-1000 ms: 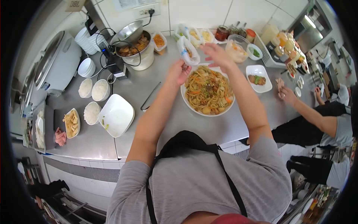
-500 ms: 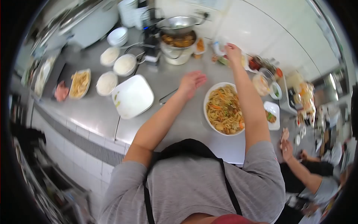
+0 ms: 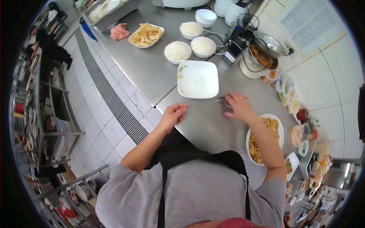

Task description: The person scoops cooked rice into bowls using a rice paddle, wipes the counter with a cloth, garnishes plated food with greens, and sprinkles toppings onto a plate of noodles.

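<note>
My right hand (image 3: 238, 107) is over the metal counter, its fingers apart around the dark tongs (image 3: 225, 102), which lie on the surface; whether it touches them I cannot tell. Near the counter's front edge hangs my left hand (image 3: 174, 117), fingers curled together, with nothing visible in them. Just beyond both hands stands a white square dish (image 3: 198, 79) with a few green scraps. A large white bowl of noodles (image 3: 269, 127) is partly hidden under my right forearm.
Rice bowls (image 3: 177, 51), a dish of pale yellow food (image 3: 146, 35) and pink cloth-like pieces (image 3: 118, 31) are at the back left. A pot of food (image 3: 252, 64) stands at the right back. Another person (image 3: 49, 43) stands far left.
The view has swung to the left. My right hand has left the plastic bags by the wall and come down to the tongs. My left hand has moved toward the counter's front edge.
</note>
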A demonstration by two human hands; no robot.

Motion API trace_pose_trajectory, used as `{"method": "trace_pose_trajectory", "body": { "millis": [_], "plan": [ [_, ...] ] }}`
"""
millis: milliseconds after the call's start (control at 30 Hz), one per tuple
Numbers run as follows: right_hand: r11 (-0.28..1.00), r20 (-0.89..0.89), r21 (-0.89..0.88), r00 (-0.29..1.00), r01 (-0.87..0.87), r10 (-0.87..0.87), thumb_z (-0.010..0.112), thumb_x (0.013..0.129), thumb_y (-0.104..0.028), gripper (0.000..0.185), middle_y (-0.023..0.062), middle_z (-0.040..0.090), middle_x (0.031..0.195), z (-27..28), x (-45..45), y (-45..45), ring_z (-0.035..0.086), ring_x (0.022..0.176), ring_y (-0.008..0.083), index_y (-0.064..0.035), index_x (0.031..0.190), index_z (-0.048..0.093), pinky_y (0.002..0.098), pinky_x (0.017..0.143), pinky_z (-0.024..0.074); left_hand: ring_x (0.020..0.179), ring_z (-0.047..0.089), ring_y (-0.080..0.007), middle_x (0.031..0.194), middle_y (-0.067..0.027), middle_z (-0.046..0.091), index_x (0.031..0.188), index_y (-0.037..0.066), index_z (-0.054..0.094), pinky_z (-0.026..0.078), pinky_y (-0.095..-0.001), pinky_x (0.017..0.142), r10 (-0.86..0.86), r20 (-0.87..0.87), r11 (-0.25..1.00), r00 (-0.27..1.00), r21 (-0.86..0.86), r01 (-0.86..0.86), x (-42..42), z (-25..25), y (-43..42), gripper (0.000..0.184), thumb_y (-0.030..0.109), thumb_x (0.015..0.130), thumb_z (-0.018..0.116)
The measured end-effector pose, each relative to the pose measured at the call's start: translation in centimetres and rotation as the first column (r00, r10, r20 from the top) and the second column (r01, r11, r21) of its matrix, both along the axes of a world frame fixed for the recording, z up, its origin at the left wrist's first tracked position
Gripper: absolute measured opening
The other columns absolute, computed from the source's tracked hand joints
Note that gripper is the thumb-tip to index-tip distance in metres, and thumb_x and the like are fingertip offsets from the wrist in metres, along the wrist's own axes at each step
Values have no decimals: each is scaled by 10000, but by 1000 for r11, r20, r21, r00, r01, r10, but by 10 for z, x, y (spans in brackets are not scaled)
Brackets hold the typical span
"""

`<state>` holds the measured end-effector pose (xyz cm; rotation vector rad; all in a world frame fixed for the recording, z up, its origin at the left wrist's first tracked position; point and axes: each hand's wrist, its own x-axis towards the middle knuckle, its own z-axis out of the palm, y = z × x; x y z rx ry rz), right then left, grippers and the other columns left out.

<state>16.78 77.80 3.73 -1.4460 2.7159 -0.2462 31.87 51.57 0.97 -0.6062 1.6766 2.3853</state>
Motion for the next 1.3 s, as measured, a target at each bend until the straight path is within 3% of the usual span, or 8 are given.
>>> {"method": "trace_pose_trajectory", "body": {
  "millis": [300,500,567,733,833,1033,1133,1300],
  "plan": [
    [978,17,160,990,137,-142,606,611,-107,332,116,488,885,15,32,-44,501,874,301,-55,925,513,412,735,390,681,570,-174,874,-143,561,1276,57,235,491,-247,565,502,-85,859,861,167,-484,-90,-12,-201,518,127,831,490],
    [836,341,-281,863,471,-372,604,677,-94,256,106,553,747,61,84,-83,539,642,255,-53,920,538,348,603,440,883,570,-314,1068,-276,473,1325,108,60,526,-341,712,491,-57,832,869,328,-448,-150,-7,-219,657,165,836,495],
    [210,967,-240,215,948,134,555,789,-149,218,103,583,754,27,97,-86,541,616,195,-51,983,541,317,566,451,935,546,-347,1140,-284,415,1295,198,83,526,-363,740,493,-77,741,867,559,-372,-174,-40,-230,630,160,827,503],
    [-615,878,4,292,789,379,498,845,-189,232,96,580,765,-16,152,-96,549,635,167,-24,1005,528,326,594,472,977,540,-292,1111,-164,502,1172,4,405,500,-389,818,498,-289,848,818,360,-390,-196,-39,-230,356,53,821,433],
    [-858,823,4,485,514,295,527,827,-194,182,96,575,753,-37,162,-73,553,634,178,-19,878,519,346,609,486,1009,523,-298,1165,-165,472,1200,-12,381,482,-401,844,426,-306,889,851,319,-330,-208,-45,-244,380,86,834,414],
    [-872,736,39,576,488,356,542,821,-184,172,138,584,789,-49,186,-52,587,685,200,-33,778,471,356,612,512,1016,513,-288,1166,-159,474,1197,-23,377,457,-410,869,197,-233,966,952,215,-147,-181,-57,-303,410,115,818,449],
    [-951,742,60,624,303,245,465,845,-149,180,184,576,909,-41,175,-38,603,805,240,23,897,446,382,709,522,743,618,-262,1012,-164,561,1188,30,400,548,-305,642,175,-131,985,976,11,-175,-129,4,-295,416,72,775,423],
    [-950,816,-63,564,307,129,316,812,-50,275,229,542,990,-35,153,6,572,911,285,98,1019,417,408,823,475,723,632,-239,979,-163,570,1208,2,375,558,-261,541,-97,-114,992,989,-98,85,-64,78,-276,484,69,730,404]
  ]
}}
